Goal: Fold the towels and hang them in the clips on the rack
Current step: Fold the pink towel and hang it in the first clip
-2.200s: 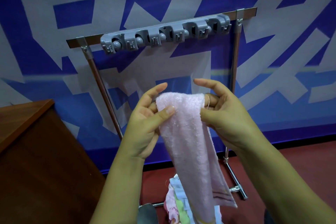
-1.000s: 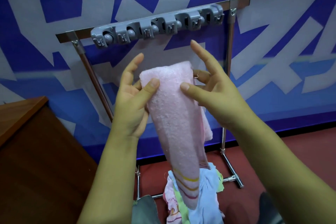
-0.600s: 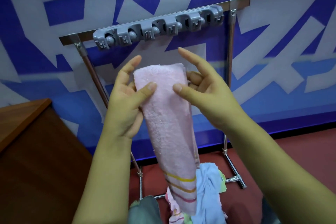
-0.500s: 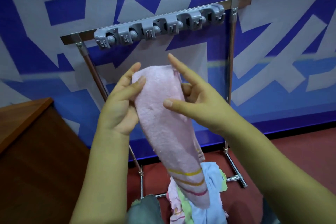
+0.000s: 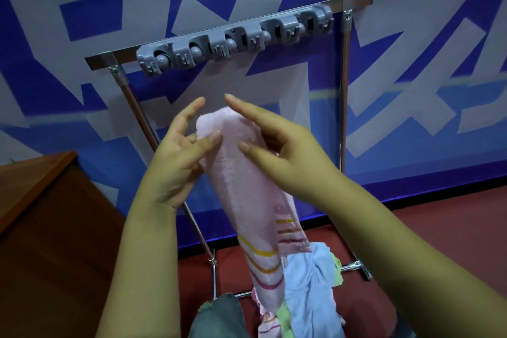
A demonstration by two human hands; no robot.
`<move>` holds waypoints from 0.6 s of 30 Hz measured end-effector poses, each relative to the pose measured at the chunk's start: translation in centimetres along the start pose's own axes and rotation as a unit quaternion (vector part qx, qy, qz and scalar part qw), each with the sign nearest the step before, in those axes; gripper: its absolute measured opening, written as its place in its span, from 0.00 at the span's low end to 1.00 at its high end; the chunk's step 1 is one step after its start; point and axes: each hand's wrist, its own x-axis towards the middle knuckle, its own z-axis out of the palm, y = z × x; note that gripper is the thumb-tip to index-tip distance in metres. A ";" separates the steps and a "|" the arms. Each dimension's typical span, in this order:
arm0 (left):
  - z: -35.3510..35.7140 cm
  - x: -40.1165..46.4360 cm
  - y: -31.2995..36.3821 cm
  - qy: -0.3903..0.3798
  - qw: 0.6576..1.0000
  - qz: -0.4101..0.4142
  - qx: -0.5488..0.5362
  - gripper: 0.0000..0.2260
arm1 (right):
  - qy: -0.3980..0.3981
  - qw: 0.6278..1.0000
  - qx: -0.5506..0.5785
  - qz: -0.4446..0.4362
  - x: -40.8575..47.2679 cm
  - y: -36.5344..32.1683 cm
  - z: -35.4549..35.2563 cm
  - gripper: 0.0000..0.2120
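A pink towel (image 5: pixel 247 186), folded into a long narrow strip with yellow and red stripes near its lower end, hangs between my hands. My left hand (image 5: pixel 175 162) pinches its upper left edge, thumb in front and fingers behind. My right hand (image 5: pixel 285 153) holds the upper right edge, thumb on the front and forefinger stretched over the top fold. Above them the metal rack (image 5: pixel 344 96) carries a grey bar of clips (image 5: pixel 236 41); nothing hangs in the clips.
A heap of other towels (image 5: pixel 310 291), light blue, green and pink, lies low in front of me by the rack's foot. A brown wooden cabinet (image 5: pixel 46 228) stands at the left. Behind the rack is a blue and grey wall.
Both hands have kept hold of the pink towel, shifting their grip on its top fold; the strip has tilted so its top leans left. The rack now sits a little higher and to the right.
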 end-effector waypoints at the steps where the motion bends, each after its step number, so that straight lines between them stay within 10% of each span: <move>1: -0.2 0.0 -0.1 -0.006 1.000 0.006 0.002 0.35 | -0.002 1.000 -0.009 -0.009 0.0 -0.1 0.0 0.28; 5: -0.3 -0.7 -1.6 -0.044 0.999 0.011 0.011 0.50 | -0.001 0.997 -0.055 -0.046 0.7 -0.5 -0.6 0.28; 18: -0.1 -2.0 -2.5 -0.003 0.997 0.070 0.033 0.44 | 0.067 0.992 0.050 -0.092 1.9 -0.6 -1.0 0.23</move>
